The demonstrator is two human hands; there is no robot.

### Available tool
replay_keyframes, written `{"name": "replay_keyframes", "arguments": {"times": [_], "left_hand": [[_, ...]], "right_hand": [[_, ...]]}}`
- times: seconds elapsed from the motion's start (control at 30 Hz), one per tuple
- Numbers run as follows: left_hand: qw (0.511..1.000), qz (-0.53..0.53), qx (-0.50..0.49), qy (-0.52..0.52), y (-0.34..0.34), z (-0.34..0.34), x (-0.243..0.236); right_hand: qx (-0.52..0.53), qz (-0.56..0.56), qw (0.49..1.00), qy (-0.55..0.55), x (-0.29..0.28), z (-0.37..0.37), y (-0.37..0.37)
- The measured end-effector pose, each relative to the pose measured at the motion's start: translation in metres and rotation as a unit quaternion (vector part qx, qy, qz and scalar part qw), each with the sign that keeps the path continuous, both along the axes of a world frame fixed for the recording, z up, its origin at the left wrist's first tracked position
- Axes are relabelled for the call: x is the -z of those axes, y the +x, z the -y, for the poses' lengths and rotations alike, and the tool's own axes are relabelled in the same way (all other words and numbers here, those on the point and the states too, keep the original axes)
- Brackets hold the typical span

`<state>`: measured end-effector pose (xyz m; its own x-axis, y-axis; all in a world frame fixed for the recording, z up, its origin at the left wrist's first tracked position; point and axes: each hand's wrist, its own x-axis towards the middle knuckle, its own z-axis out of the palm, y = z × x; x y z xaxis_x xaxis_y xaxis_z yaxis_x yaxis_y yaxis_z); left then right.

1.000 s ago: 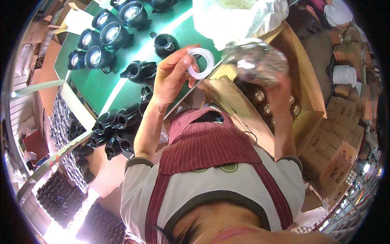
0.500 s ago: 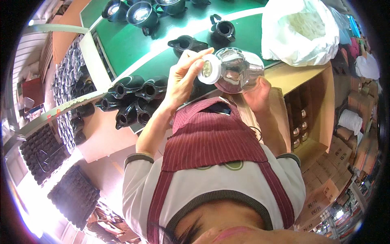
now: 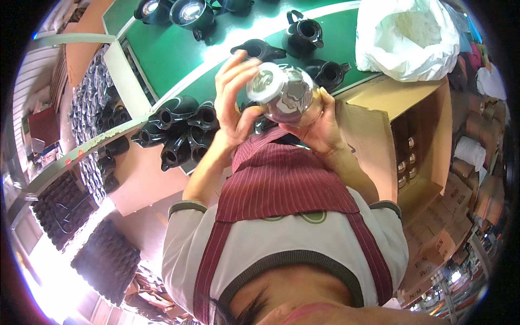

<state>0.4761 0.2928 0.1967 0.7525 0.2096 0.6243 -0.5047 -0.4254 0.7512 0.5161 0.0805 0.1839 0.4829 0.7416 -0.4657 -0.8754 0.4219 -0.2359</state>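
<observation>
A clear rounded glass vessel [image 3: 297,97] with a white ring [image 3: 267,82] round its mouth is held in front of my apron, tilted with the ring toward the left. My right hand [image 3: 324,125] grips its far end from the right and below. My left hand [image 3: 232,96] is at the ring, its fingers stretched apart and slightly blurred; whether the fingertips touch the ring I cannot tell. Just beyond the vessel, a black spouted jug [image 3: 259,50], another black jug [image 3: 303,38] and a third [image 3: 328,73] stand on the green table.
More black jugs [image 3: 176,111] lie clustered at the left on the green table's [image 3: 162,59] near edge. Black cups [image 3: 189,15] stand at the far left. At right are a white plastic bag [image 3: 379,54] and an open cardboard box [image 3: 374,141] with glass pieces inside.
The glass vessel has moved left and nearer me, and my right hand has come with it. My left fingers have loosened from the ring and spread. A jug behind the vessel now shows.
</observation>
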Motion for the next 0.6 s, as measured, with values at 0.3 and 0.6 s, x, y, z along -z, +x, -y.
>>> {"name": "replay_keyframes", "arguments": {"times": [0.3, 0.6], "left_hand": [[0.982, -0.061, 0.087, 0.158, 0.005, -0.023, -0.034], [0.966, -0.144, -0.027, 0.214, 0.03, -0.019, 0.051]], "right_hand": [[-0.021, -0.068, 0.997, -0.025, -0.013, 0.02, -0.013], [0.109, 0.09, 0.989, -0.045, 0.031, 0.072, 0.001]]}}
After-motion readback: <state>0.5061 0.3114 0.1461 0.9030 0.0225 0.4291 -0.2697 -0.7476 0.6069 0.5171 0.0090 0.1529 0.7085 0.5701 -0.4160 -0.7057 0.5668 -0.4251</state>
